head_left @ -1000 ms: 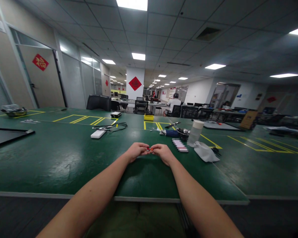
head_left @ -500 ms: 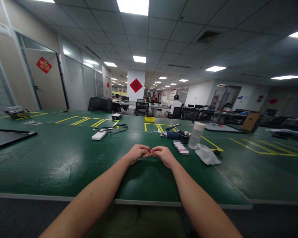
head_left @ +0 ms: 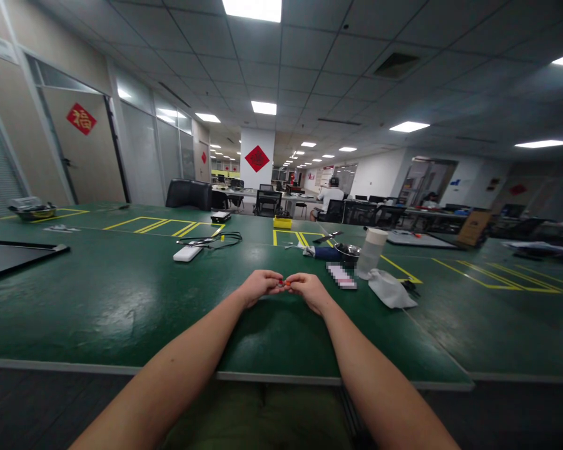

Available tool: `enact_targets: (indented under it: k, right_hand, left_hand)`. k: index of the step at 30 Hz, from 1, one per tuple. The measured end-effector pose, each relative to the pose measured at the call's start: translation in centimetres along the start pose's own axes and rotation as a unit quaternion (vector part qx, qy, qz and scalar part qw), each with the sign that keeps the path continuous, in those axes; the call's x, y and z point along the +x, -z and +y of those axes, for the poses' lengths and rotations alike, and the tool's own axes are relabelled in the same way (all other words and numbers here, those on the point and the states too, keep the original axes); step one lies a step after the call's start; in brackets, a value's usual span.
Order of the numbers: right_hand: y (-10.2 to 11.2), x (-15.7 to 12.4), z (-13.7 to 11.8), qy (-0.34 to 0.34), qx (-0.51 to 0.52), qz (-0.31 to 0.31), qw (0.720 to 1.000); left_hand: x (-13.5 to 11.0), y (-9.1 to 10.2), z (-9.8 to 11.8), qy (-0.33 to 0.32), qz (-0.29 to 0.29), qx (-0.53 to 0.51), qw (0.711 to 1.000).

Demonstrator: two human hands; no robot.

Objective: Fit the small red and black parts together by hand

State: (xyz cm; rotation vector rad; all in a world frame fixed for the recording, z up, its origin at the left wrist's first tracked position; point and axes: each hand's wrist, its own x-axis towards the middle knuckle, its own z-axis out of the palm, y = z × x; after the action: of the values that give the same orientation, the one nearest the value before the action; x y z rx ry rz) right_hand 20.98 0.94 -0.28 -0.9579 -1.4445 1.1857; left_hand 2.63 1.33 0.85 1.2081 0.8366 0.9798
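Note:
Both my forearms reach out over a green table (head_left: 122, 300). My left hand (head_left: 258, 286) and my right hand (head_left: 307, 289) meet fingertip to fingertip above the tabletop. Between them sits a tiny red object (head_left: 283, 284), pinched by the curled fingers of both hands. It is too small to name. Both hands are closed around it.
To the right lie a blurred-out card (head_left: 341, 275), a translucent cup (head_left: 371, 252), a white cloth (head_left: 390, 289) and a metal bowl (head_left: 347, 252). A white remote (head_left: 186, 252) and black cable (head_left: 216, 240) lie farther left. A seated person (head_left: 329, 199) is far behind.
The hands stay together on the small red object; only the head view shifts slightly up and down.

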Motion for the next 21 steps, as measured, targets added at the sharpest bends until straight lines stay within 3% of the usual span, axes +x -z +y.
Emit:
enact_targets:
  k: [21]
  right_hand:
    - [-0.13,-0.24,-0.45,0.011,0.026,-0.008,1.000]
  left_hand:
    - [-0.21,-0.22,-0.05,-0.057,0.001,0.028,0.998]
